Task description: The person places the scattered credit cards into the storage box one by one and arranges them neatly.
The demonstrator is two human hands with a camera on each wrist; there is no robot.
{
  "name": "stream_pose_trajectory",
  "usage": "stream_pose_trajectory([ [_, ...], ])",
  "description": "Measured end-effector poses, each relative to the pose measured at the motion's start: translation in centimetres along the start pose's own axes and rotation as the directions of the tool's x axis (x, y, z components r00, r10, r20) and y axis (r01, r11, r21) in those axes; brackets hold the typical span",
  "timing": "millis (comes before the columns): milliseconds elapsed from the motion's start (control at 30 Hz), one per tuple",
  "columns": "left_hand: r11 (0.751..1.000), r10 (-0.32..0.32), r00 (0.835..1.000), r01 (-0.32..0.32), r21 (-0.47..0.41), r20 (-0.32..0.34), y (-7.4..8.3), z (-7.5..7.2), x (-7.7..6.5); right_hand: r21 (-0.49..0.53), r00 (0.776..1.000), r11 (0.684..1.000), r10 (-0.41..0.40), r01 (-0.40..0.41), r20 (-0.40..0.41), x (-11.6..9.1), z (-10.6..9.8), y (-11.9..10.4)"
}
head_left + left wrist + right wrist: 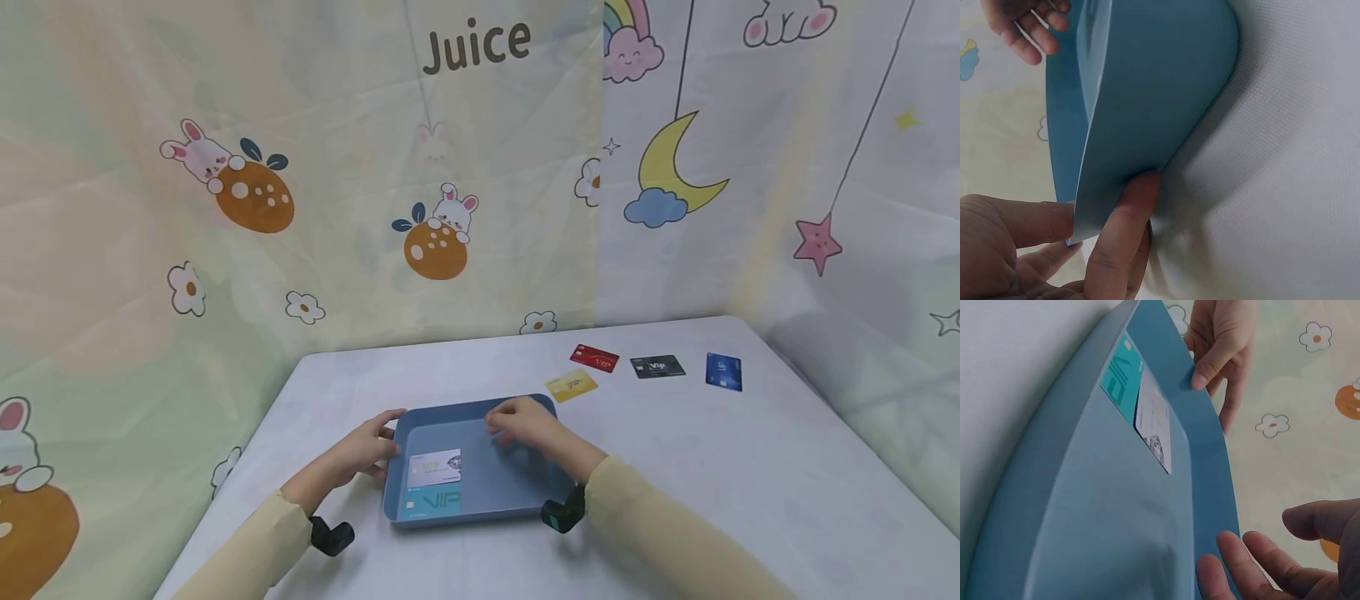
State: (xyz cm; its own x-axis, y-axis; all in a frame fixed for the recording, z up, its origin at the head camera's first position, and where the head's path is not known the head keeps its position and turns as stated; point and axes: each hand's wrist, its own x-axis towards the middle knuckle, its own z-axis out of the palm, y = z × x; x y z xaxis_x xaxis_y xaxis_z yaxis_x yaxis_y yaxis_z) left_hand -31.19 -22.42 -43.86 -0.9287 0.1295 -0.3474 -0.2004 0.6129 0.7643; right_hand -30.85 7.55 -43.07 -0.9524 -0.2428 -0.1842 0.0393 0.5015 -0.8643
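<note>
On the white table lies a blue tray (502,487), with a white VIP card (433,468) and a teal VIP card (435,502) inside at its left end. The white card lies just behind the teal one. My left hand (367,446) grips the tray's left wall, thumb over the rim and fingers against the outside, as the left wrist view shows. Above the tray's right half hovers my right hand (528,425), its fingers (1238,562) loosely bent and holding nothing.
Beyond the tray's back right corner lie a yellow card (572,386), a red card (595,358), a black card (657,367) and a blue card (723,372). A printed cloth (360,208) hangs behind the table (750,492).
</note>
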Motion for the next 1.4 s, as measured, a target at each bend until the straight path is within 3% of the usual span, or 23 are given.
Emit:
stream_pose_trajectory([
  [367, 1.000, -0.012, 1.000, 0.012, 0.006, 0.003, 0.1, 0.0, 0.1, -0.063, 0.993, 0.996, 0.059, -0.066, -0.100, 0.3, -1.3, -0.5],
  [767, 1.000, -0.005, 1.000, 0.005, 0.004, 0.004, 0.0, -0.1, 0.1, -0.078, 0.980, 0.995, 0.051, -0.067, -0.194, 0.5, -3.1, -0.3],
  [1233, 1.000, -0.007, 1.000, 0.007, -0.006, 0.007, -0.2, -0.1, 0.2, -0.108, 0.955, 0.993, 0.016, -0.050, -0.296, 1.5, -6.2, 1.8],
  [1400, 1.000, -0.007, 1.000, 0.007, 0.000, 0.001, -0.1, 0.0, 0.1, -0.057, 0.945, 0.993, 0.076, -0.100, -0.318, 1.9, -6.8, 2.5],
])
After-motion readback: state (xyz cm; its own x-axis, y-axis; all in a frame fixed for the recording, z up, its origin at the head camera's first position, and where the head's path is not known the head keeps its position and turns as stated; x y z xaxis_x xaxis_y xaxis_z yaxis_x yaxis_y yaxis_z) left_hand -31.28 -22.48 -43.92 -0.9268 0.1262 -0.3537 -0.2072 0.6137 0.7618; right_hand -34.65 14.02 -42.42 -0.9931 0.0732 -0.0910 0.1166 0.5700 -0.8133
